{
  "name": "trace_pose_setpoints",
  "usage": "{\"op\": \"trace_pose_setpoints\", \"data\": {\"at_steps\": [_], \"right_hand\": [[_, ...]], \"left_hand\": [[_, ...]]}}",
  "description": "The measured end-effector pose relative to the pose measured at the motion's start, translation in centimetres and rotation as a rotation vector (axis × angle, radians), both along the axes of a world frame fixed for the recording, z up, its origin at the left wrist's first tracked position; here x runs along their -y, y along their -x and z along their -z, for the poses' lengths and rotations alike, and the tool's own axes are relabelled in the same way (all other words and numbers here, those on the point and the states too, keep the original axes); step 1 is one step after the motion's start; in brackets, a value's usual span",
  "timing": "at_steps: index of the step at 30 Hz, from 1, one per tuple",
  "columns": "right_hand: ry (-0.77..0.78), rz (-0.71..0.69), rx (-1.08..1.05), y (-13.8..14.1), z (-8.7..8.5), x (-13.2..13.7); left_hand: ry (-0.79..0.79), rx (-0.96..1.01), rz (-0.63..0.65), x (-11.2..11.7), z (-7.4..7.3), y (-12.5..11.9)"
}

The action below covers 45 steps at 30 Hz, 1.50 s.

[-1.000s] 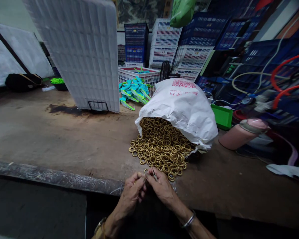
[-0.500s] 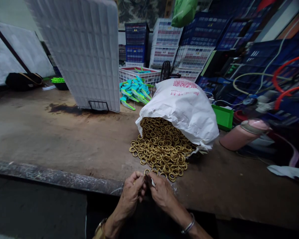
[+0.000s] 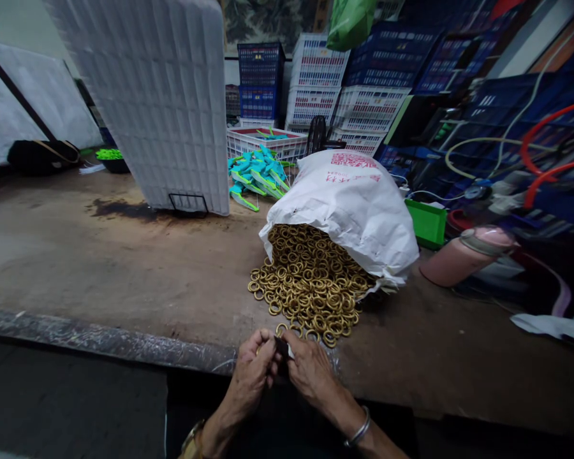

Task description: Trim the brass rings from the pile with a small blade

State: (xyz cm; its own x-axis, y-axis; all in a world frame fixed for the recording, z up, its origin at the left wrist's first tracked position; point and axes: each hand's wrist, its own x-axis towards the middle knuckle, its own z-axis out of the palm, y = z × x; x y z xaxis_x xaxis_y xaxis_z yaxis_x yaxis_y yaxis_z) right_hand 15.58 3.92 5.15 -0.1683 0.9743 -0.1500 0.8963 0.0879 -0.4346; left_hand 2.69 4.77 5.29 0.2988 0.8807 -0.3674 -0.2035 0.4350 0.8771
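Worn bench point(image 3: 124, 268), hands point(image 3: 282, 370) hiding small part

**Around the desk: crates, hoses and clutter**

Standing upright at the back of the worn brown desk point(image 3: 100, 268): a tall white gridded panel point(image 3: 157, 95), dark stain at its foot. Just right of it, a heap of teal and green plastic pieces point(image 3: 258, 175), with a white basket point(image 3: 263, 141) behind. Stacked further back: blue and white crates point(image 3: 344, 76), a green bag point(image 3: 349, 22) hanging above. On the right, a small green box point(image 3: 428, 223), a pink flask point(image 3: 463, 255) lying on its side, red hoses point(image 3: 545, 127). Far left: a black bag point(image 3: 43, 156) and a dark bowl of bright green bits point(image 3: 111, 159).
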Motion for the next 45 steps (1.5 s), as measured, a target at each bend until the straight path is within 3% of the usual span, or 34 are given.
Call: {"op": "trace_pose_setpoints", "data": {"at_steps": [7,12,16,22,28,33,40,45], "right_hand": [[-0.066,0.118,0.072,-1.0,1.4,-0.5],[-0.135,0.233,0.004,-1.4,1.9,-1.0],[-0.149,0.207,-0.001,-0.9,1.3,-1.2],[-0.113,0.138,0.157,0.4,0.4,-1.6],[-0.094,0.156,0.168,0.7,0.5,-1.8],[-0.121,0.202,0.008,0.1,0.6,-1.6],[-0.203,0.222,-0.508,-0.4,0.3,-1.5],[-0.127,0.208,-0.665,0.0,-0.2,-1.1]], "left_hand": [[0.075,0.109,0.053,1.1,-0.5,0.9],[0.124,0.319,-0.027,0.8,-1.1,1.6],[0.168,0.342,-0.069,0.3,-1.0,1.7],[0.253,0.483,-0.074,-0.1,-0.5,2.3],[0.315,0.556,-0.098,-0.4,0.4,2.7],[0.273,0.491,-0.097,-0.6,0.2,2.1],[0.27,0.369,-0.144,-0.5,0.0,0.7],[0.186,0.231,-0.156,-0.1,0.3,-0.2]]}}
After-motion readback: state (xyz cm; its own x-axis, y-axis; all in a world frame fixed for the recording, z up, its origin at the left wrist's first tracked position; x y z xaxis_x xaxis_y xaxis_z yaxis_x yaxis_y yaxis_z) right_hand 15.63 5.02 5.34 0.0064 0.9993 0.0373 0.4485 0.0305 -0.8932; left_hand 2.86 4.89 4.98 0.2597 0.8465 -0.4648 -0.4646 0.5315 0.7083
